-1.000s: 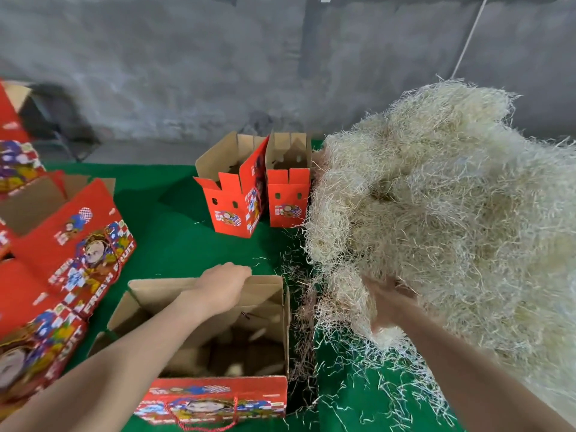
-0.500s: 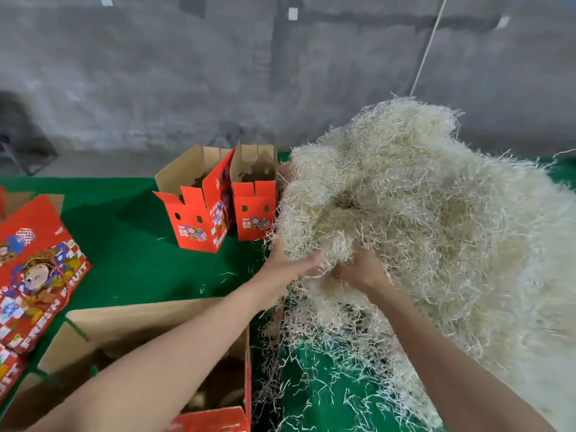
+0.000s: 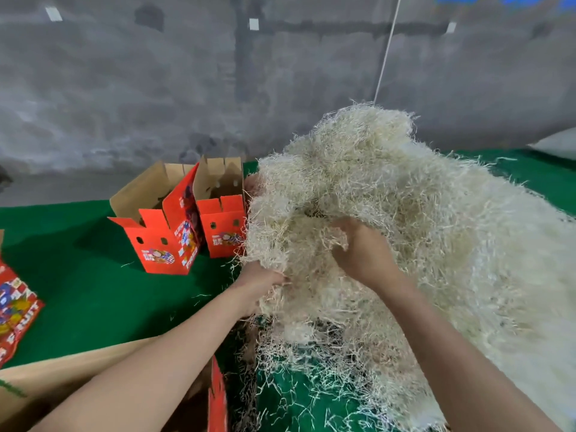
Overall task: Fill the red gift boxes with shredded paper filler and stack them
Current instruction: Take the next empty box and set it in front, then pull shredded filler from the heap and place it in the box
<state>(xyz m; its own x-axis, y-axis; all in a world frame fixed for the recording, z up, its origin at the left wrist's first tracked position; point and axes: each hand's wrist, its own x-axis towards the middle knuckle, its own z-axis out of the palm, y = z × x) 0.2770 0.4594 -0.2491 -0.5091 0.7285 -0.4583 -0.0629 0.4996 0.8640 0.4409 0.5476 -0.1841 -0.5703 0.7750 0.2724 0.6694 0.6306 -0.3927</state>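
Observation:
A big heap of pale shredded paper filler (image 3: 436, 232) covers the right half of the green table (image 3: 81, 285). My left hand (image 3: 260, 283) is dug into the heap's lower left edge, fingers buried in the strands. My right hand (image 3: 363, 251) grips a clump higher up in the heap. An open red gift box (image 3: 218, 397) stands at the bottom under my left forearm; only its brown flap and a red corner show. Two more open red gift boxes, one on the left (image 3: 162, 232) and one right of it (image 3: 223, 226), stand upright at the back, beside the heap.
Flat red printed boxes (image 3: 15, 307) lie at the left edge. Loose strands litter the green cloth near the front. A grey concrete wall (image 3: 187, 88) rises behind the table, and a white cord (image 3: 386, 48) hangs down it.
My left hand left the near box's flap and went into the filler. Both hands have pushed deeper into the heap, the right one higher. The view shifted right.

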